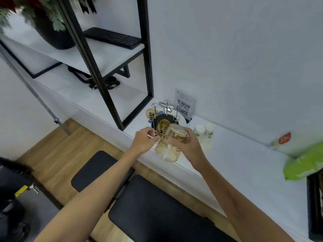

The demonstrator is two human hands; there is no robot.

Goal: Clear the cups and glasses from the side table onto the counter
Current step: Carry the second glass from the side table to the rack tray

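An amber glass (168,145) is held tilted above the counter (244,165) edge, the right hand (187,145) wrapped around its wall; rigid, smooth, breakable, best gripped mid-body; the left hand (144,141), fingers curled, pinches a second glass (163,126), contact unclear.

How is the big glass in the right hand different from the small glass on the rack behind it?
The big glass is wider and taller than the small glass. The big glass is tilted and held in the right hand; the small glass sits on the rack, with no hand closed around it. The big glass looks pale; the small glass looks deeper yellow. Both are clear, amber-tinted glass.
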